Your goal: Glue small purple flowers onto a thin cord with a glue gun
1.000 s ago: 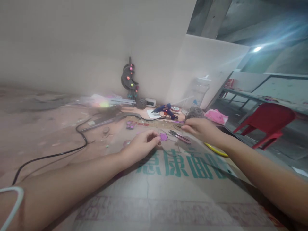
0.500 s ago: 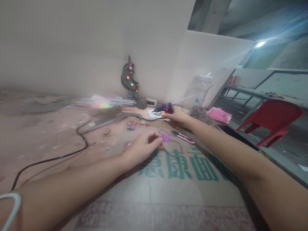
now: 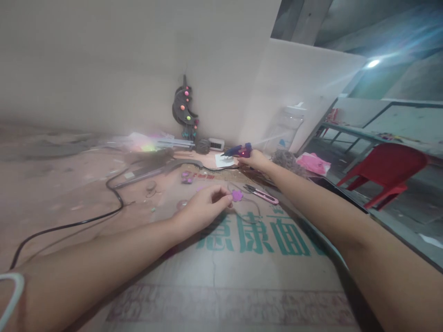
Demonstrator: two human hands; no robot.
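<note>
My left hand pinches a small purple flower-shaped piece between thumb and fingertips, just above the cardboard. Farther back, my right hand is closed around the handle of a dark blue glue gun with a small red light. The gun's nozzle points left, over a small white card; whether it touches the card I cannot tell. Pink-handled thread snips lie to the right of the flower, beside a loop of thin cord. A small piece with purple bits lies behind my left hand.
A grey crescent ornament with coloured beads hangs at the wall. A clear bottle, grey yarn and a pink packet are back right. A black cable crosses the left side. A red chair stands beyond the table.
My right hand has lifted the glue gun slightly over the white card. My left hand keeps its pinch on the purple flower. The whole view has shifted a little.
</note>
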